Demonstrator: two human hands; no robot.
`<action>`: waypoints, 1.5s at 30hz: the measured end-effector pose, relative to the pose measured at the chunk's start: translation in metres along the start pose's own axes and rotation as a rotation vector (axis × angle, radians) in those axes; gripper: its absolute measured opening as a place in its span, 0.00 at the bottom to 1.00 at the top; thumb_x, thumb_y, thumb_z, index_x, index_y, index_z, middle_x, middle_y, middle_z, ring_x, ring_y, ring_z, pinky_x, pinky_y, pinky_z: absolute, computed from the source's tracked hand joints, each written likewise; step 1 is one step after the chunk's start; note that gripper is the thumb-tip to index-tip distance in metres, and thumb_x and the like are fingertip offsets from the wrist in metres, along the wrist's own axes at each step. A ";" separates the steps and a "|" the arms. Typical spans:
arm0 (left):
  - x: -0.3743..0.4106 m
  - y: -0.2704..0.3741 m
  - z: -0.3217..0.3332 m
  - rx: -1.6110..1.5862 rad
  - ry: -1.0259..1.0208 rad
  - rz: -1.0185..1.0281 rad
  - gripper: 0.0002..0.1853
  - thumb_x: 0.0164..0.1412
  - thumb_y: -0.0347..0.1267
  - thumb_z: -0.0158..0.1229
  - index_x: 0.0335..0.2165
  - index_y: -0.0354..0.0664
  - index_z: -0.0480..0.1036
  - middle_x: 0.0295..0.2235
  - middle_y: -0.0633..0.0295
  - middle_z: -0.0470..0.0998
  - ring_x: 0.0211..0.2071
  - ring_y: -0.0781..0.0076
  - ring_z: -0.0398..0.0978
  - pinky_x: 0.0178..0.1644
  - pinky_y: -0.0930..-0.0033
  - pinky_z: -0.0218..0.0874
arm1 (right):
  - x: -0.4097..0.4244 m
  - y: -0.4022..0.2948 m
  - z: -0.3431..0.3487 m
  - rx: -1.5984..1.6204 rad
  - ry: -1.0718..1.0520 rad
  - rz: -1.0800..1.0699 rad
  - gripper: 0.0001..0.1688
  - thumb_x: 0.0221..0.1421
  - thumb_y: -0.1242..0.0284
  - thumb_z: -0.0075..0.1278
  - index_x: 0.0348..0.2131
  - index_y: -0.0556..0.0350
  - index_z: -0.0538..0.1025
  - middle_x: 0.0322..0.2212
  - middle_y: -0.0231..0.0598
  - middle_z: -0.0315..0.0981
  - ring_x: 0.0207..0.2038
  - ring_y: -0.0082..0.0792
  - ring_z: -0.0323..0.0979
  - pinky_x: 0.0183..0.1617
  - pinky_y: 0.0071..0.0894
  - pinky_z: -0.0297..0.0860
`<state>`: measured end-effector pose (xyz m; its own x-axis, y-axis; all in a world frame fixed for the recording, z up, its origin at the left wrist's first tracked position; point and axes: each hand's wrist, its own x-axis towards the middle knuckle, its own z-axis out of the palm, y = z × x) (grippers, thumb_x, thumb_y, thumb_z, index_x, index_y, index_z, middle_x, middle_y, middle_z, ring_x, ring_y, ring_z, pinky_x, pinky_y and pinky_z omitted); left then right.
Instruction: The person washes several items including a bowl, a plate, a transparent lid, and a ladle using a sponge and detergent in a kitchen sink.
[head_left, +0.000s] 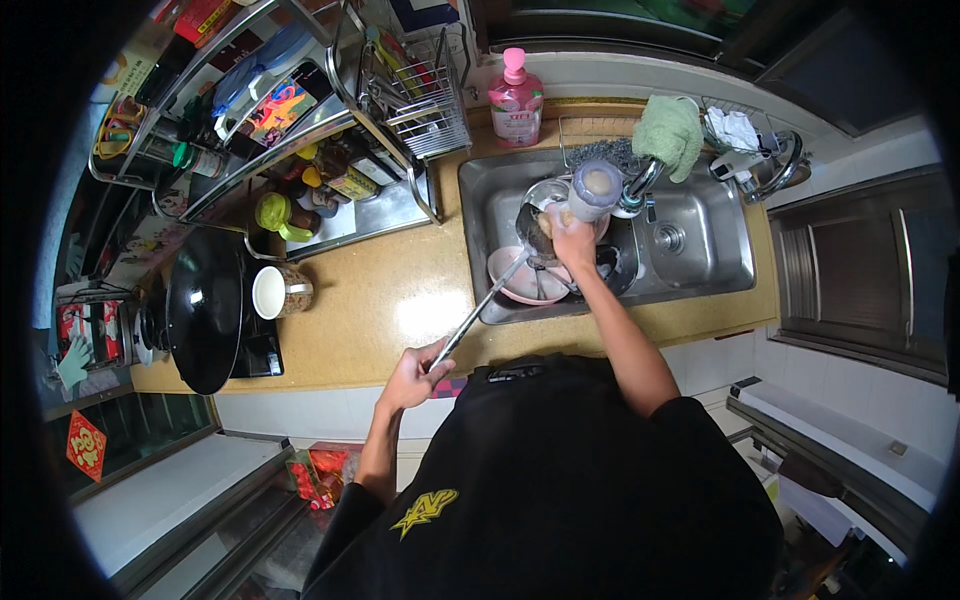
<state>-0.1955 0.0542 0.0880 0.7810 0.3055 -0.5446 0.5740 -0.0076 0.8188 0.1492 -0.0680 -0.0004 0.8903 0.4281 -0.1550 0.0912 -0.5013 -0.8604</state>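
My left hand (414, 377) is closed around the long handle of a metal cooking utensil (480, 309), out over the counter's front edge. Its broad dark head (534, 231) reaches into the left sink basin (489, 196). There my right hand (576, 244) is against the head, fingers bent. A tap filter (595, 191) partly covers this hand, so whether anything is in it is unclear. Below the head lies a pink bowl (517, 289) with utensils in it. A metal bowl (544, 193) stands behind, and a dark soapy vessel (619, 271) is to the right.
A green cloth (667, 135) hangs over the tap. Behind the sink stands a pink pump bottle (516, 105). The right basin (694, 259) adjoins. On the counter (360, 300) are a mug (279, 292) and a black wok (204, 307); a metal rack (360, 225) holds bottles.
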 end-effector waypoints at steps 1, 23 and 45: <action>-0.001 -0.002 -0.002 0.012 -0.010 0.003 0.25 0.63 0.27 0.58 0.57 0.31 0.67 0.19 0.79 0.61 0.19 0.89 0.54 0.20 0.78 0.48 | 0.007 0.013 0.001 0.031 0.042 -0.013 0.23 0.58 0.58 0.53 0.40 0.62 0.77 0.37 0.55 0.78 0.41 0.50 0.77 0.46 0.43 0.68; 0.010 0.026 -0.011 0.333 -0.025 0.033 0.25 0.61 0.28 0.57 0.56 0.32 0.68 0.17 0.69 0.58 0.18 0.83 0.55 0.21 0.72 0.54 | 0.020 0.003 0.017 -0.321 -0.077 0.041 0.41 0.46 0.44 0.59 0.44 0.63 0.76 0.41 0.60 0.76 0.46 0.56 0.75 0.52 0.44 0.69; 0.009 0.038 -0.020 0.575 -0.004 0.175 0.22 0.59 0.28 0.57 0.51 0.29 0.71 0.18 0.37 0.63 0.16 0.55 0.62 0.25 0.60 0.61 | 0.006 -0.027 0.009 -0.302 -0.209 0.142 0.41 0.46 0.48 0.60 0.51 0.60 0.73 0.47 0.63 0.73 0.51 0.59 0.71 0.56 0.47 0.66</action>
<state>-0.1715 0.0762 0.1175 0.8764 0.2492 -0.4121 0.4766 -0.5721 0.6675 0.1476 -0.0453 0.0171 0.7963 0.4672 -0.3842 0.1288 -0.7515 -0.6470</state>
